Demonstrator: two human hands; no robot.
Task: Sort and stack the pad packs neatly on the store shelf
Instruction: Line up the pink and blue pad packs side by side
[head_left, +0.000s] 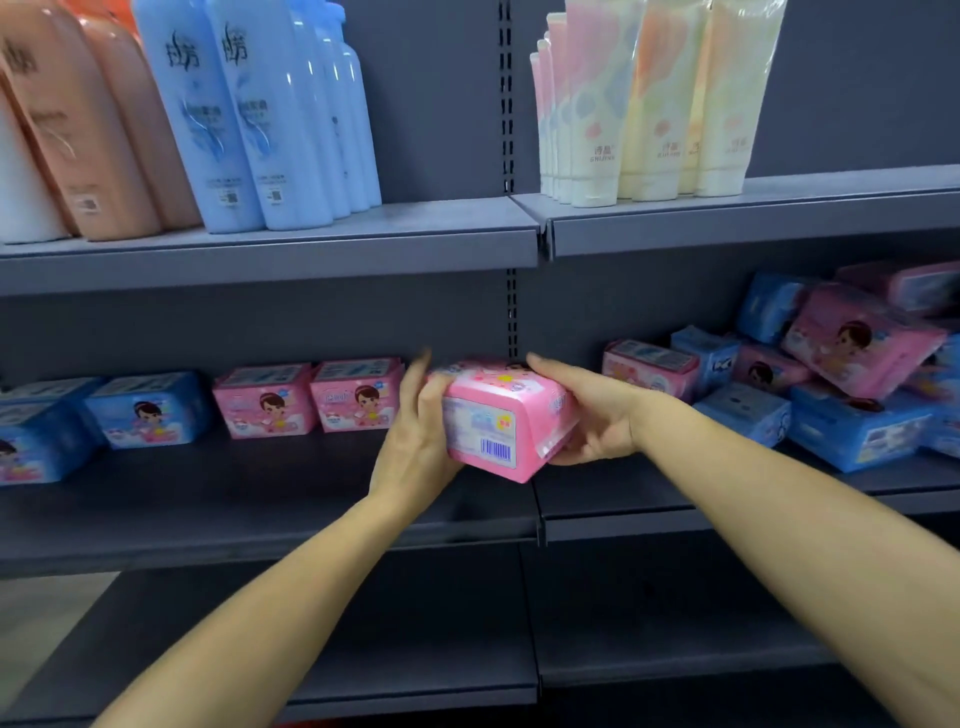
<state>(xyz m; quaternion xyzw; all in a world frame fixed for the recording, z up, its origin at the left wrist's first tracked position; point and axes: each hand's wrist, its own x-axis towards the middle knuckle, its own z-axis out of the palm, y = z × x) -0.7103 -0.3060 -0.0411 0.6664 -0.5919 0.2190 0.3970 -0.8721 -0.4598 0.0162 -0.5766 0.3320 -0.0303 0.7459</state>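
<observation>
Mid-placement: left hand (415, 441) and right hand (587, 415) clasp a pink pad pack (506, 421) between curled fingers, just right of the two shelved pink packs (311, 397), probably needing it turned face-forward and set beside them.

I see pink pad pack (506, 415) tilted, barcode end toward me, above middle shelf (260, 499). Pink and blue packs (265, 400) upright in row at left; jumbled pile (841, 374) at right.
</observation>
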